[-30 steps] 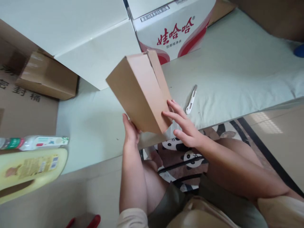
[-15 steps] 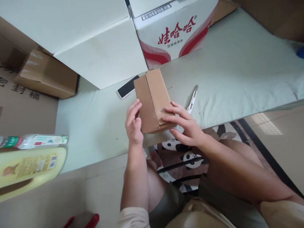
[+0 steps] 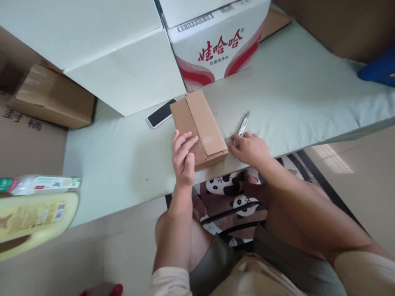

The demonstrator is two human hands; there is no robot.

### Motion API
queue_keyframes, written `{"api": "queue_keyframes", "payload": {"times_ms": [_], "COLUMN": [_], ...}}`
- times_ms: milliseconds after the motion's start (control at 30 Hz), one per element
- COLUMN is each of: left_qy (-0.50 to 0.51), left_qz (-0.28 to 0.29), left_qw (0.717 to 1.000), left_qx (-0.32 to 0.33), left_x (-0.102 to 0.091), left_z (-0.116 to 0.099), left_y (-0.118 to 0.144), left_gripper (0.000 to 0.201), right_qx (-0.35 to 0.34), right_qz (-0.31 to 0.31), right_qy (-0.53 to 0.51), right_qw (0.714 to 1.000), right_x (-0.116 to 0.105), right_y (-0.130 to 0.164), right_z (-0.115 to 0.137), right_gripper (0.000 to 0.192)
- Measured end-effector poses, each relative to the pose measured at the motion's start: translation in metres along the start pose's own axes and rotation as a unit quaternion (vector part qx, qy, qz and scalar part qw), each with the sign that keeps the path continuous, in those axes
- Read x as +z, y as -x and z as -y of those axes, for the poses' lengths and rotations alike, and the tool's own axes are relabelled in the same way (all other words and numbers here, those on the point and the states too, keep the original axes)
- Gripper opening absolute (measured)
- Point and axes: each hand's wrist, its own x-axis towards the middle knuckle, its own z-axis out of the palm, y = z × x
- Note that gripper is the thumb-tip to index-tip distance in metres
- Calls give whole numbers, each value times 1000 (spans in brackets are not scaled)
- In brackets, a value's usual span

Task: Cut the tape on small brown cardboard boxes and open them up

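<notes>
**Under two hands on the pale green surface: a small brown box and a utility knife**

Beneath the left hand (image 3: 184,158) lies a small brown cardboard box (image 3: 199,128), flat on the pale green padded surface (image 3: 123,156) near its front edge. The left fingers (image 3: 185,142) are stretched out and loosely spread, pressing on the near left part of the box's top; they close on nothing. A folded flap runs lengthwise along the top, just right of those fingertips.

Just right of the box, the right hand (image 3: 251,148) rests on the surface with its fingers curled over the near end of a slim white and silver utility knife (image 3: 243,123). The far end of the knife sticks out beyond the fingertips. Whether the fingers actually have it gripped or only touch it cannot be told.

Beyond the left fingertips, just past the box's far left corner, a black-screened phone with a white edge (image 3: 161,113) lies flat. Farther back stand a large plain white carton (image 3: 123,70) and a white carton with red lettering and red swirls (image 3: 216,45). Well to the left of the left hand, at the frame's edge, are a yellow plastic bottle (image 3: 33,218) and a clear bottle (image 3: 40,184).
</notes>
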Motion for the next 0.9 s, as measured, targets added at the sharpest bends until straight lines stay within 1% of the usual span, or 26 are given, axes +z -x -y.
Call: {"api": "queue_keyframes", "payload": {"times_ms": [67, 167, 200, 267, 300, 367, 433, 467, 500, 533, 600, 667, 733, 800, 900], "left_qy": [-1, 7, 9, 7, 2, -10, -27, -37, -48, -58, -76, -89, -97, -99, -98], "left_qz": [-3, -14, -17, -22, -23, -26, -32, -35, -37, -38, -37, -35, -34, -36, -39], "left_qw": [1000, 1000, 1000, 1000, 1000, 1000, 999, 999, 998, 998, 996, 995, 995, 994, 994], "left_qx": [0, -1, 0, 4, 6, 10, 6, 2, -3, -7, -11, -6, -7, -9, -7], "left_x": [2, 6, 7, 8, 9, 10, 12, 13, 15, 16, 19, 21, 23, 23, 24], "left_z": [0, -2, -2, -4, -5, -8, -13, -16, -19, -22, -27, -29, -29, -29, -29], "left_y": [1, 1, 1, 1, 1, 1, 0, 0, 0, 0, -1, -1, -2, -2, -2], "left_gripper": [40, 39, 39, 38, 38, 38, 39, 39, 39, 40, 41, 43, 44, 44, 44], "right_qx": [18, 47, 55, 61, 53, 13, -63, -105, -146, -185, -251, -296, -317, -317, -313], "right_qz": [12, 23, 14, -30, -60, -122, -169, -185, -194, -198, -209, -230, -259, -281, -276], "right_qy": [21, -24, -55, -136, -188, -303, -400, -426, -433, -424, -377, -326, -287, -256, -232], "right_qw": [1000, 998, 997, 988, 979, 945, 899, 880, 868, 864, 867, 868, 866, 869, 879], "right_x": [-1, -7, -10, -16, -19, -26, -31, -34, -36, -38, -40, -40, -38, -37, -37], "right_y": [0, 0, 1, 5, 10, 23, 39, 48, 57, 65, 78, 86, 89, 88, 85], "right_z": [-1, -3, -4, -4, -3, 1, 6, 10, 14, 18, 25, 30, 33, 32, 29], "right_gripper": [40, 29, 27, 27, 29, 31, 32, 30, 27, 21, 12, 12, 15, 16, 7]}}
